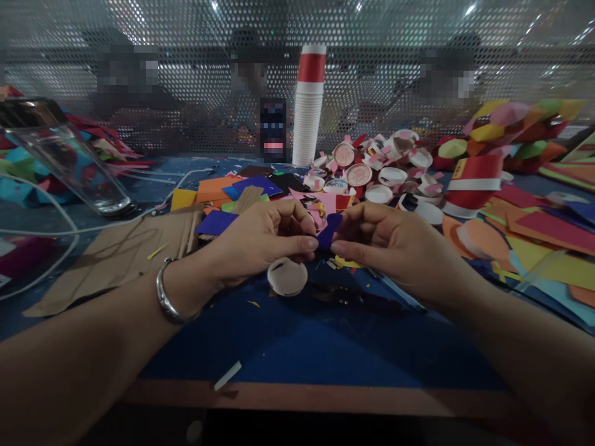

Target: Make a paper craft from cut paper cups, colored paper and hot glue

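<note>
Between my two hands a small piece of purple paper is held up over the blue table. The thumb and fingers of my left hand pinch its left end. My right hand grips the other side between thumb and index finger. Just below my left fingers lies a round white paper disc, like a cup bottom. A dark tool, blurred in shadow, lies under my right hand. Pink and yellow paper scraps sit behind the fingers, partly hidden by them.
A tall stack of paper cups stands at the back, near a heap of cut cup bottoms. Cardboard and a glass bottle are on the left. Coloured paper sheets and a red cup lie right.
</note>
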Available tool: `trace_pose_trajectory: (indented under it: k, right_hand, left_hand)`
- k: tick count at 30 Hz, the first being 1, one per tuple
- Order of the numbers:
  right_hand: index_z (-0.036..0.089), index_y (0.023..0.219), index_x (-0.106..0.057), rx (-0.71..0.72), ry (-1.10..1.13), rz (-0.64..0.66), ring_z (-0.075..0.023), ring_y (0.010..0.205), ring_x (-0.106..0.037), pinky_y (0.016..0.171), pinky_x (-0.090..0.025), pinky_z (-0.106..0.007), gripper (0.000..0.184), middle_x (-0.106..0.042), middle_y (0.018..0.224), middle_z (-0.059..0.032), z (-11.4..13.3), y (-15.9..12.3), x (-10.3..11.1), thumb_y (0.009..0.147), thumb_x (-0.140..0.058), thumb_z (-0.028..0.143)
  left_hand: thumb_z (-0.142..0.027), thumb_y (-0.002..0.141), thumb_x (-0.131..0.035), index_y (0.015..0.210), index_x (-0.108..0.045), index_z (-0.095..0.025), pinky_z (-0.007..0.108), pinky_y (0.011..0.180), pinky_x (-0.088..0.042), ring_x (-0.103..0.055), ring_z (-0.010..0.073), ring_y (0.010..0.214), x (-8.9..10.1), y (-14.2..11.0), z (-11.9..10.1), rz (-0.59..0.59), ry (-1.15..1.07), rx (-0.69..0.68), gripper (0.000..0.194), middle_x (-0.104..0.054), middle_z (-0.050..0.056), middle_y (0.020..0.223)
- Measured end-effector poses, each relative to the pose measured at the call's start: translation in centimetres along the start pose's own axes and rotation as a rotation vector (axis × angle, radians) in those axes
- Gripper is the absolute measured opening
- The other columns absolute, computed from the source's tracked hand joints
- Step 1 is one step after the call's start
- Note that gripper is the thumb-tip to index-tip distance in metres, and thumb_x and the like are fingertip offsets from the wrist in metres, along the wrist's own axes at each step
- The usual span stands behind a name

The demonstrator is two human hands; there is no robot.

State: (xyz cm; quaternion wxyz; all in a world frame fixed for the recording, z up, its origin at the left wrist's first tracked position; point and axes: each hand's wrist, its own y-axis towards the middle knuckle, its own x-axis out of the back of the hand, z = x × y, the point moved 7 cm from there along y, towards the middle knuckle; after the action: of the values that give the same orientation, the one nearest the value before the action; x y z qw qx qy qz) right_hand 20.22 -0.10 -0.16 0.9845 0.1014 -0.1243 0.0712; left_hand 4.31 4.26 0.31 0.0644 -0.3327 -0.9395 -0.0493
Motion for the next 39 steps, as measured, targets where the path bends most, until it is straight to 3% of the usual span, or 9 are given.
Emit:
trace_pose_trajectory:
  k: [5, 10, 18, 21, 26, 30, 34, 39]
  right_hand:
    - [0.02, 0.099, -0.071, 0.01, 0.061, -0.044, -0.0189, 0.086, -0.072, 0.078, -0.061, -0.033, 0.037, -0.075, 0.092, -0.0035, 0.0, 0.2, 0.1, 0.074, -0.093, 0.035]
    - [0.021, 0.093, -0.068, 0.068, -0.023, -0.116, -0.0191, 0.084, -0.07, 0.076, -0.061, -0.033, 0.034, -0.073, 0.091, -0.0033, 0.6, 0.0, 0.2, 0.074, -0.092, 0.035]
    - [0.021, 0.098, -0.069, 0.11, -0.17, -0.153, -0.0197, 0.084, -0.07, 0.075, -0.059, -0.033, 0.023, -0.075, 0.095, -0.0048, 0.7, -0.4, 0.2, 0.082, -0.084, 0.028]
    - [0.022, 0.095, -0.069, 0.086, -0.15, -0.143, -0.0181, 0.08, -0.07, 0.074, -0.059, -0.032, 0.022, -0.074, 0.09, -0.003, 0.9, -0.3, 0.1, 0.082, -0.085, 0.03]
    - [0.021, 0.089, -0.071, 0.073, -0.188, -0.082, -0.0146, 0.071, -0.067, 0.069, -0.058, -0.03, 0.019, -0.073, 0.083, -0.0012, 1.4, -0.3, -0.4, 0.084, -0.084, 0.034]
    - [0.021, 0.091, -0.071, 0.095, -0.218, -0.04, -0.0157, 0.074, -0.067, 0.07, -0.057, -0.03, 0.019, -0.074, 0.087, -0.0028, 1.1, -0.4, -0.5, 0.088, -0.08, 0.037]
    - [0.023, 0.091, -0.069, 0.117, -0.254, -0.017, -0.0189, 0.079, -0.068, 0.072, -0.057, -0.034, 0.016, -0.075, 0.09, -0.0045, 0.8, -0.5, -0.6, 0.091, -0.075, 0.038]
    - [0.024, 0.087, -0.068, 0.132, -0.287, -0.009, -0.0188, 0.076, -0.066, 0.069, -0.055, -0.033, 0.012, -0.073, 0.085, -0.0033, 1.1, -0.5, -0.8, 0.091, -0.073, 0.034]
  left_hand:
    - [-0.019, 0.077, -0.085, 0.087, -0.064, -0.017, 0.018, 0.056, -0.047, -0.068, 0.01, 0.068, 0.6, 0.3, 0.2, -0.062, -0.017, -0.007, 0.024, -0.067, -0.003, 0.076]
    - [-0.02, 0.074, -0.087, 0.087, -0.066, -0.017, 0.022, 0.062, -0.051, -0.065, 0.0104, 0.07, 0.9, 0.3, 0.4, -0.12, -0.014, -0.028, 0.025, -0.067, -0.003, 0.08]
    - [-0.017, 0.077, -0.082, 0.091, -0.069, -0.016, 0.021, 0.062, -0.051, -0.064, 0.0097, 0.067, 0.6, 0.2, 0.8, -0.098, -0.023, 0.055, 0.019, -0.068, -0.002, 0.077]
    - [-0.019, 0.08, -0.081, 0.09, -0.067, -0.018, 0.02, 0.054, -0.047, -0.062, 0.0099, 0.06, 1.0, 0.0, 0.0, -0.063, 0.077, 0.04, 0.017, -0.068, -0.002, 0.072]
    - [-0.026, 0.081, -0.079, 0.081, -0.074, -0.02, 0.02, 0.053, -0.045, -0.064, 0.0125, 0.058, 1.9, -0.7, -1.0, 0.117, 0.408, 0.048, 0.008, -0.07, -0.001, 0.065]
    - [-0.026, 0.079, -0.078, 0.072, -0.077, -0.022, 0.019, 0.046, -0.035, -0.057, 0.011, 0.05, 2.4, -0.8, -1.6, 0.181, 0.655, 0.041, 0.008, -0.068, -0.003, 0.058]
    - [-0.026, 0.078, -0.078, 0.07, -0.079, -0.024, 0.021, 0.046, -0.034, -0.054, 0.011, 0.047, 2.4, -0.7, -1.4, 0.199, 0.735, 0.031, 0.008, -0.067, -0.005, 0.055]
    - [-0.027, 0.079, -0.077, 0.078, -0.078, -0.024, 0.023, 0.052, -0.041, -0.066, 0.0159, 0.059, 2.7, -0.6, -0.3, 0.165, 0.694, 0.072, 0.004, -0.073, -0.001, 0.066]
